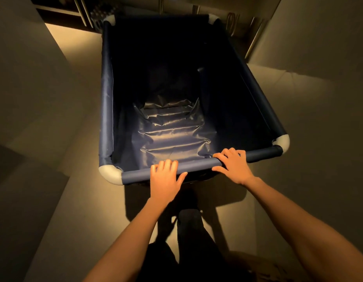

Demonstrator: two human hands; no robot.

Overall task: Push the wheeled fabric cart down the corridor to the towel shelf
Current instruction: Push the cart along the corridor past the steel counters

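A dark blue fabric cart (107, 94) with white plastic corner joints fills the middle of the head view, its deep bin holding nothing visible. Its near rail (199, 164) runs across in front of me. My left hand (166, 178) is wrapped over that rail left of centre, fingers curled on top. My right hand (233, 164) grips the same rail further right, close to the near right corner. The cart's wheels are hidden under the fabric body. The cart's far end points at dim shelving (60, 11) at the top.
A narrow, dimly lit corridor with plain walls (28, 82) close on the left and on the right (318, 58). Pale floor (75, 64) shows beside the cart. Metal uprights (255, 37) stand at the far right. My dark-trousered legs (195, 231) are below the rail.
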